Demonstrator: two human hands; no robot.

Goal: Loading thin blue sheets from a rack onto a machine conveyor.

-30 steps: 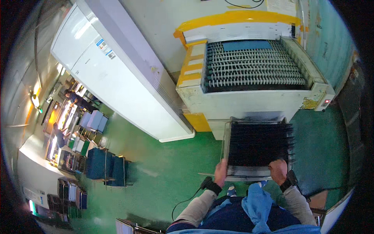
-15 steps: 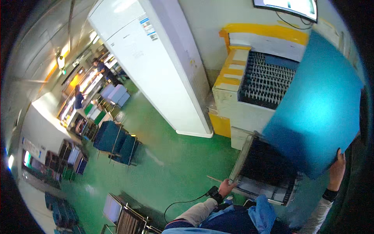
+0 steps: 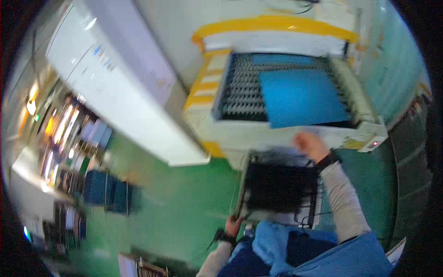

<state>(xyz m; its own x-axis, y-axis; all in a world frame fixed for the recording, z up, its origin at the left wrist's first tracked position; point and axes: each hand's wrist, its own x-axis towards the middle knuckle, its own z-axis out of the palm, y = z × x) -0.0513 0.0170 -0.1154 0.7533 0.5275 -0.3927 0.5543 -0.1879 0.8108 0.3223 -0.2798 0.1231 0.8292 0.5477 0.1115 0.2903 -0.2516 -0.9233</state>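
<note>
A flat blue sheet [image 3: 302, 97] lies on the rows of rollers of a white, yellow-taped machine [image 3: 244, 87], its near edge reaching over the front rim. My right hand [image 3: 311, 145] is just short of that edge, apart from the sheet; motion smears its fingers. Below it stands a metal-framed rack [image 3: 240, 189] packed with dark sheets or slats [image 3: 277, 187]. At the rack's near left corner, my left hand [image 3: 233, 225] is closed round the frame.
A tall white cabinet-like unit [image 3: 124, 92] stands left of the machine. Dark blue loaded racks [image 3: 106, 191] are on the green floor [image 3: 180, 203] farther left. Another rack [image 3: 143, 267] sits at the lower left. A dark panel-like surface [image 3: 415, 147] runs along the right.
The blue sheet has gone from my right hand onto the rollers. My right hand has moved left and forward, letting it go. The view has turned right; my left hand stays on the rack.
</note>
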